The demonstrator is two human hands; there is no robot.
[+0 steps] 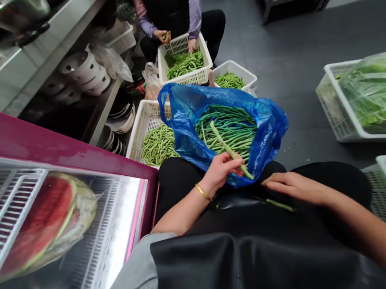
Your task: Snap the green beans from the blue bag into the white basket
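My left hand (223, 168), with a gold bangle at the wrist, is closed around a single pale green bean pod (227, 145). It holds the pod at a slant over a blue plastic bag (183, 136). Inside the bag lie many long, darker green beans (233, 124). On my dark-clad lap, just right of the bag, my right hand (290, 183) has its fingers stretched out and nothing visible in them. A short green bean piece (279, 205) lies on the black apron below that hand.
A white basket (137, 129) of cut bean pieces stands left of the bag. Opposite, a person works over another bean basket (199, 76); a smaller one (249, 76) sits beside it. Baskets of greens (339, 124) line the right. A glass-topped fridge (127, 202) with watermelon borders my left.
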